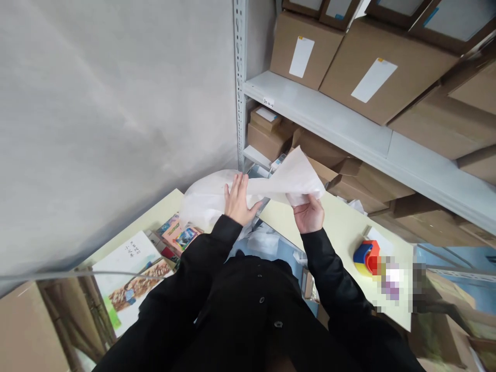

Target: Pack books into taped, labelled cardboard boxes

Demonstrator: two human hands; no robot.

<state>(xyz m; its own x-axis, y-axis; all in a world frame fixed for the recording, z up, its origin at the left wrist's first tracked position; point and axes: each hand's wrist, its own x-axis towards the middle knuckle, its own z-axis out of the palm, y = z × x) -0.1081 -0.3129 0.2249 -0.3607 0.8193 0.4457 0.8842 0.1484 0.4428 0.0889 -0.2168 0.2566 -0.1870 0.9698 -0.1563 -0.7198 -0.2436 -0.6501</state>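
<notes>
A black shirt (261, 299) is showing nearest; the right fingers (314, 202) are gripping a white sheet (297, 173), the left fingers (244, 187) splaying against it, seemingly spreading it, probably needing even tension next.

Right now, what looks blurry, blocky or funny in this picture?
All in the head view: big squares hide something at the right end of the table; the grey wall looks smudgy, darker low down; the shelf slants, perhaps from camera tilt; the white sheet looks pale, without harsh glare.
</notes>
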